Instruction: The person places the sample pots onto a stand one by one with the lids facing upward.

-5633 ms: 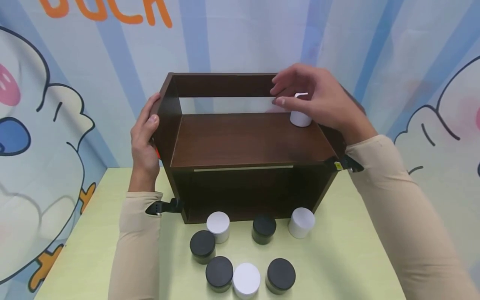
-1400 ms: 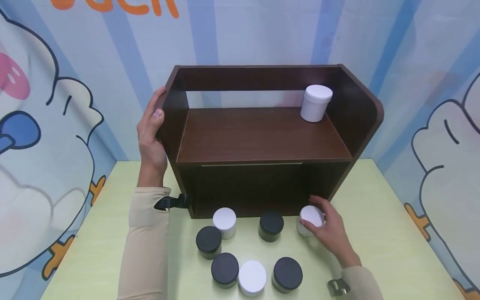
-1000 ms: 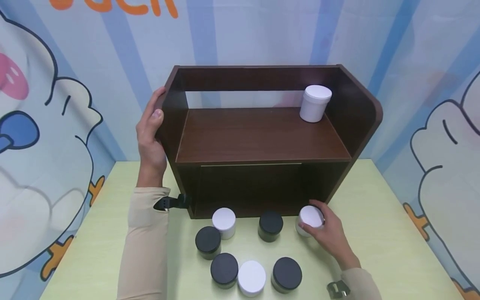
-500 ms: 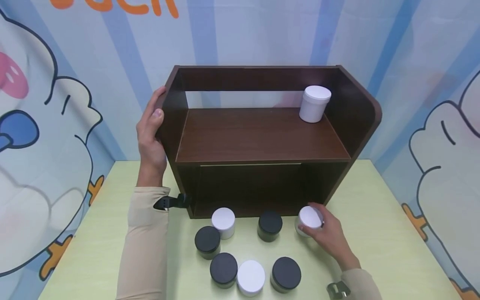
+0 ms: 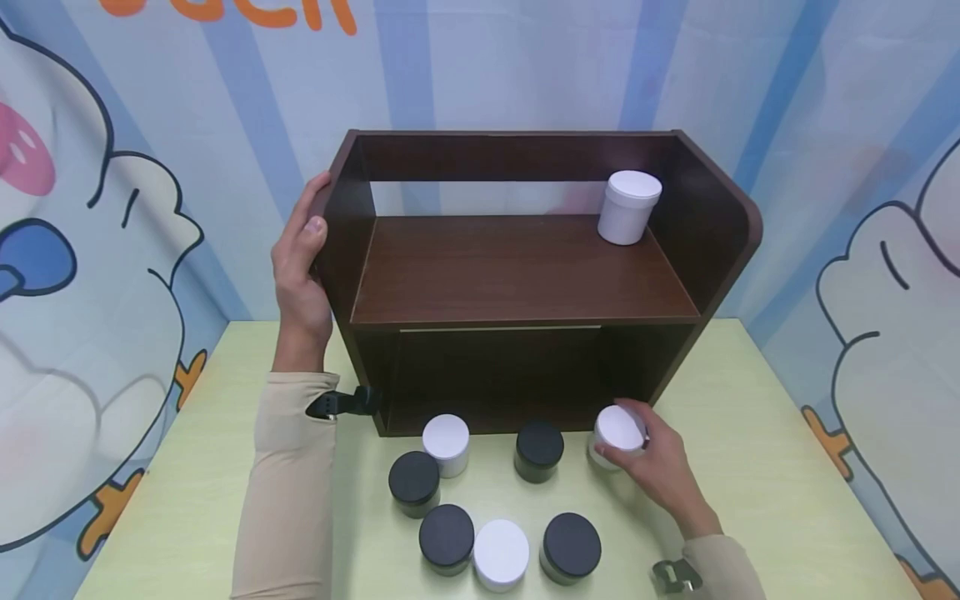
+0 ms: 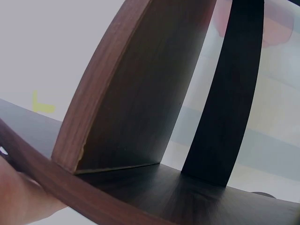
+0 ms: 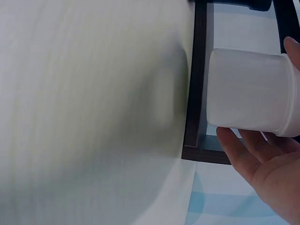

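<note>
A two-tier dark brown wooden shelf (image 5: 525, 271) stands at the back of the table. My left hand (image 5: 300, 271) rests against the outer face of its left side panel, fingers pointing up; the left wrist view shows a bit of that hand (image 6: 28, 199) outside the panel edge. Low at the shelf's front right corner, my right hand (image 5: 663, 467) grips a white lidded jar (image 5: 618, 429) between thumb and fingers. In the right wrist view this jar (image 7: 251, 91) is clear of the tabletop, its shadow apart from its base. Another white jar (image 5: 630, 208) sits on the upper tier's right end.
Two white jars (image 5: 446, 444) (image 5: 501, 554) and several black-lidded jars (image 5: 414, 483) stand on the pale yellow table (image 5: 757, 467) before the shelf. One black-lidded jar (image 5: 538, 450) is left of the held jar. A cartoon-printed curtain (image 5: 510, 67) hangs behind.
Earlier my right hand was at the white jar on the upper tier; it let go and came down to the front right jar. That jar has now risen slightly. My left hand stayed put.
</note>
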Available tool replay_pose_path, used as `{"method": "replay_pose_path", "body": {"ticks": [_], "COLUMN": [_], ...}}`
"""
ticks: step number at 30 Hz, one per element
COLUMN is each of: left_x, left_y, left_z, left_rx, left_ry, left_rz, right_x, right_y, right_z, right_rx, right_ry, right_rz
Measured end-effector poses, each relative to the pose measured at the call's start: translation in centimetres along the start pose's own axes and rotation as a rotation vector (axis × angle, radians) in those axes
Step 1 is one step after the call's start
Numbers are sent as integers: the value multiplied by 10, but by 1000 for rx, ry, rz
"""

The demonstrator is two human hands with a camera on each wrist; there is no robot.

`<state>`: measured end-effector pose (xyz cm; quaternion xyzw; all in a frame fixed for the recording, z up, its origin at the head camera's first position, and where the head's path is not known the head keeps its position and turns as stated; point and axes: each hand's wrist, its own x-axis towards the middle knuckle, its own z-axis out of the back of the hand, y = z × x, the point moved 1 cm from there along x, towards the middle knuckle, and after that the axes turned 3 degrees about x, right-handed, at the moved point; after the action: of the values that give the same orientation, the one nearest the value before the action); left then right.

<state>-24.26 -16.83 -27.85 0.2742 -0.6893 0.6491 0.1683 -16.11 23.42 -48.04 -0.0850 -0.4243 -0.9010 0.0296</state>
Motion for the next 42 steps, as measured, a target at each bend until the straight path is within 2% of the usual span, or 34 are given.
{"method": "replay_pose_path", "body": {"ticks": [16,29,42], "left_x": [0,0,0], "left_y": [0,-1,-1], "left_z": [-1,-3,-1], "left_rx": [1,-12,-18], "left_ry": [0,-1,5], "left_rz": [0,-6,9], "right_x": [-4,-5,-8], "right_y": [16,19,26], "right_z": [10,24,22], "right_rx": [5,-1,5], "right_ry": [38,5,18], "right_rz": [20,28,59]}}
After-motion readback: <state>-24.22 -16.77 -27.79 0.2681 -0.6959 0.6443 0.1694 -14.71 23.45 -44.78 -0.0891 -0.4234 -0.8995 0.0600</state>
